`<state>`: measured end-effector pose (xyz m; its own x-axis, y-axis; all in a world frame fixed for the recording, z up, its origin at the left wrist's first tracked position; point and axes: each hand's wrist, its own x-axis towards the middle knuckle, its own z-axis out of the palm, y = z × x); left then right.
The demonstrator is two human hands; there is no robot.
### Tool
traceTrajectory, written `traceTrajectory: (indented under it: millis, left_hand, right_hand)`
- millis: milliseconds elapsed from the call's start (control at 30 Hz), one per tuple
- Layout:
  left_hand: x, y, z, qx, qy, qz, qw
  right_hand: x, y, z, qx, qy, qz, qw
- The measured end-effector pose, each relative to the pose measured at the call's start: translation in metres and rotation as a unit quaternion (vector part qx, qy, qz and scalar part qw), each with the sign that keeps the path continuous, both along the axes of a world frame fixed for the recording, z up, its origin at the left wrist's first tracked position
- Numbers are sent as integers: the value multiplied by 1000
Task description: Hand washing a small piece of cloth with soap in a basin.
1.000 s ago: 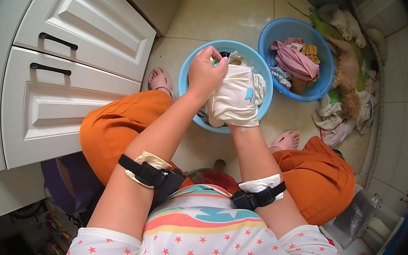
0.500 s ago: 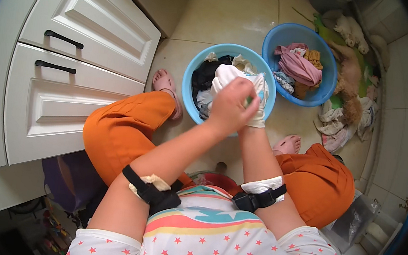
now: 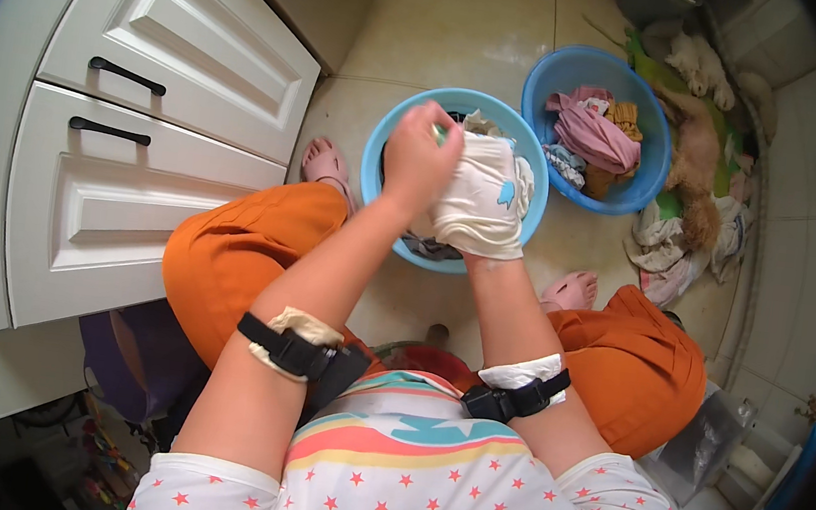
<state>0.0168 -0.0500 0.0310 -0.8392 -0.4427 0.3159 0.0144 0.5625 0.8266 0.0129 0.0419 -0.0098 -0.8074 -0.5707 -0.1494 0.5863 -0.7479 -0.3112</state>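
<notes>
My left hand (image 3: 422, 161) is closed, with a small green object (image 3: 439, 134) showing between its fingers; its kind is unclear. It hovers beside a white garment (image 3: 476, 187) with a light-blue print. My right hand is inside that garment, so its fingers are hidden; only the wrist (image 3: 492, 270) shows below the bunched hem. Both hands are over a light-blue basin (image 3: 374, 166) that contains dark and pale clothes (image 3: 429, 247). To its right, a darker blue basin (image 3: 535, 133) holds pink, mustard and patterned clothes (image 3: 598, 136).
White drawers (image 3: 143, 195) with black handles stand at left. My knees (image 3: 248, 247) flank the basin. At right, a brown curly-furred animal (image 3: 698, 157), seemingly a dog, lies near crumpled cloths (image 3: 666, 244). A clear plastic container (image 3: 709, 436) sits by the right wall.
My left hand has moved left and up off the garment's middle. The white garment now lies stretched over my right hand, its blue print showing.
</notes>
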Motion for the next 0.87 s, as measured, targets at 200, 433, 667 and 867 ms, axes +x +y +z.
traceTrajectory:
  millis: [200, 433, 667, 867]
  left_hand:
    - [27, 44, 6, -42, 72, -155, 984]
    - [25, 40, 6, -20, 54, -114, 992]
    - [-1, -12, -7, 100, -51, -2, 994]
    - [13, -47, -62, 571, -88, 112, 808]
  right_hand:
    - [2, -21, -55, -302, 37, -68, 950]
    - [-1, 3, -10, 4, -72, -46, 996]
    - [-7, 7, 14, -42, -49, -7, 998]
    - [-24, 3, -13, 55, 165, -11, 985]
